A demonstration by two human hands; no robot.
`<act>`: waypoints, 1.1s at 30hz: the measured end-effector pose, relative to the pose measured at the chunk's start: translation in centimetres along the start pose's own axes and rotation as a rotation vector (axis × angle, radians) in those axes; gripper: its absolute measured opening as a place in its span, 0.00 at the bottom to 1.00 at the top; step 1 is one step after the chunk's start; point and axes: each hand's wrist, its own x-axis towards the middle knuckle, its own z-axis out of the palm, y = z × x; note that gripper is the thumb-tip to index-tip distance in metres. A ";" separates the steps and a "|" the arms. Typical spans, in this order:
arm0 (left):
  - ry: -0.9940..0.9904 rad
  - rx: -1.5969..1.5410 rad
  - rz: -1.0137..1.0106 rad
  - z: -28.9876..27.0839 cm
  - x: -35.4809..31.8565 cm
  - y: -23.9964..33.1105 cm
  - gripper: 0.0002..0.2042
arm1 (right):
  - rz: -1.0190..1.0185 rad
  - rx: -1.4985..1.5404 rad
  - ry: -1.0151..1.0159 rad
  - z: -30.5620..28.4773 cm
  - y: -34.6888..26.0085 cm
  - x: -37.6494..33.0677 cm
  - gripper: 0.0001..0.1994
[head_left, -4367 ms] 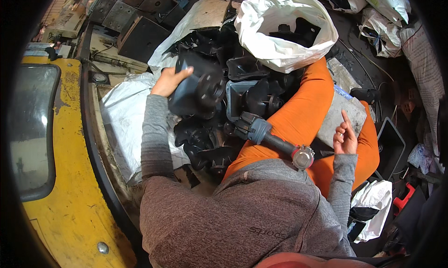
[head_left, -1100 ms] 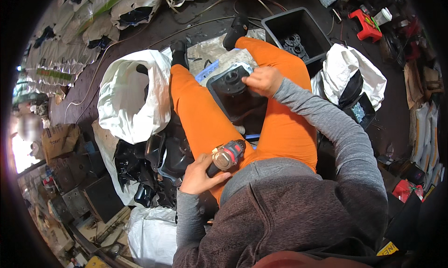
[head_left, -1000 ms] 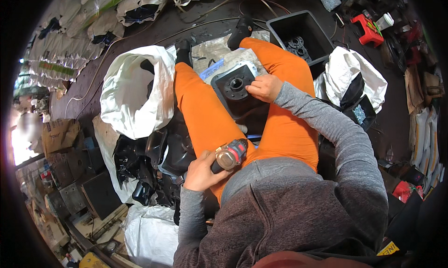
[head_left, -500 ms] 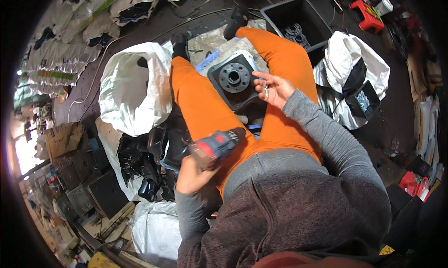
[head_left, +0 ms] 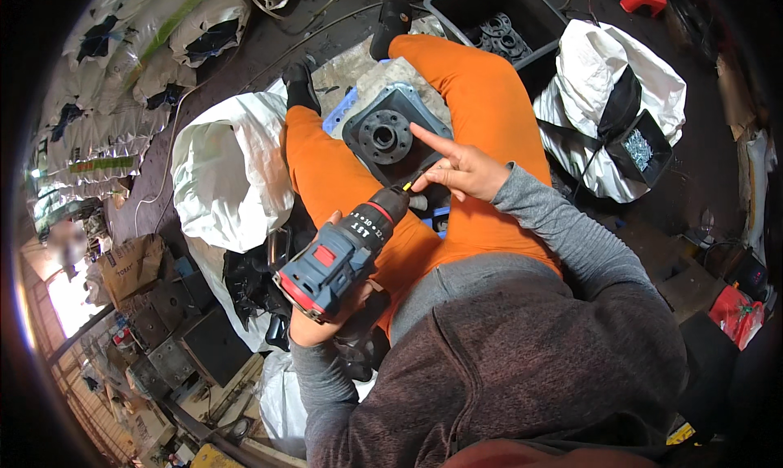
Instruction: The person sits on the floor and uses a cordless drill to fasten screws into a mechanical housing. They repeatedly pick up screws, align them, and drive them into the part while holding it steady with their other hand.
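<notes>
My left hand [head_left: 316, 328] grips a blue, black and red cordless drill [head_left: 338, 252], its chuck pointing away and to the right. A bit with a yellow band [head_left: 406, 186] sticks out of the chuck. At the bit's tip, my right hand [head_left: 463, 173] holds its thumb and curled fingers pinched, while the index finger stretches toward a round dark flange [head_left: 385, 138] with a ring of holes and a raised hub. Any screws in the right fingers are mostly hidden. The flange sits on a dark square plate [head_left: 420, 154] between my legs.
White sacks stand to the left [head_left: 232, 174] and right [head_left: 591, 68]. By the right sack sits a black box of small screws [head_left: 640, 152]. A dark bin [head_left: 444, 11] at the back holds several round flanges [head_left: 499, 37]. Cables cross the floor.
The drill has swung up and forward, its bit now beside the right fingers. My right hand has turned over and come nearer the bit. The screws seen in it earlier are now hidden.
</notes>
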 end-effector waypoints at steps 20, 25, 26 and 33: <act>-0.164 -0.045 -0.127 -1.2 -1.3 -0.4 0.32 | -0.211 -0.639 -0.317 -0.5 -0.4 0.2 0.43; -0.302 -0.145 -0.134 -2.3 0.2 0.8 0.40 | 0.008 -0.435 -0.723 -1.4 -1.0 1.5 0.36; -0.331 -0.114 -0.096 -2.6 0.4 0.8 0.41 | 0.018 -0.388 -0.792 -1.3 -1.0 1.6 0.36; -0.229 -0.543 -0.354 -1.8 -0.5 0.3 0.37 | 0.329 0.033 -1.105 -2.1 -2.2 3.7 0.43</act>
